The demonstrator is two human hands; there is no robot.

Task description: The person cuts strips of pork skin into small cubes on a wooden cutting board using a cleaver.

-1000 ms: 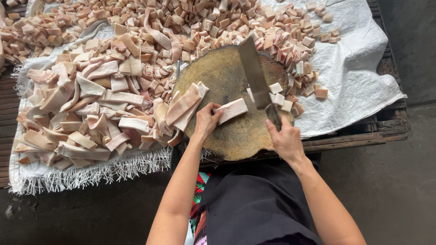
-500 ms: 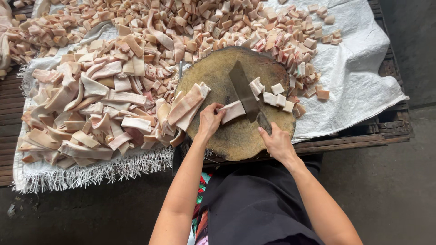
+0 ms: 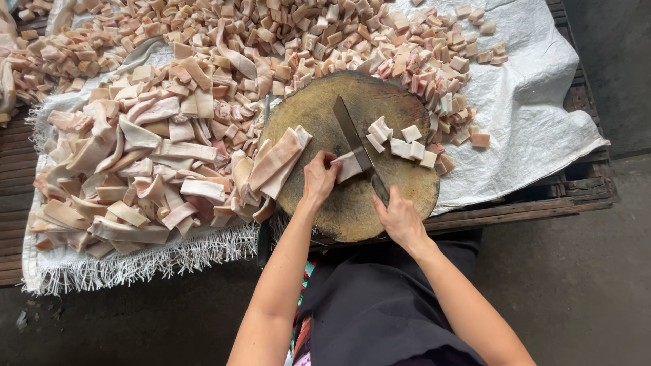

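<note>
Two hands at work: left hand [image 3: 319, 177] fingers pinch a pale pork-skin strip [image 3: 348, 166] flat on the round wooden chopping block [image 3: 339, 210]. Right hand [image 3: 400, 218] clenched around cleaver [image 3: 354, 139] handle, blade edge down on the strip. Cut cubes [image 3: 407, 144] just beside blade. Uncut strips [image 3: 135, 176] heaped left on white sacking [image 3: 536, 115].

We see bare room on the round chopping block [image 3: 339, 210] near its front edge and far side. Long strips [image 3: 135, 176] crowd its left, cut cubes [image 3: 407, 146] its right, heaped pieces [image 3: 305, 41] beyond.
</note>
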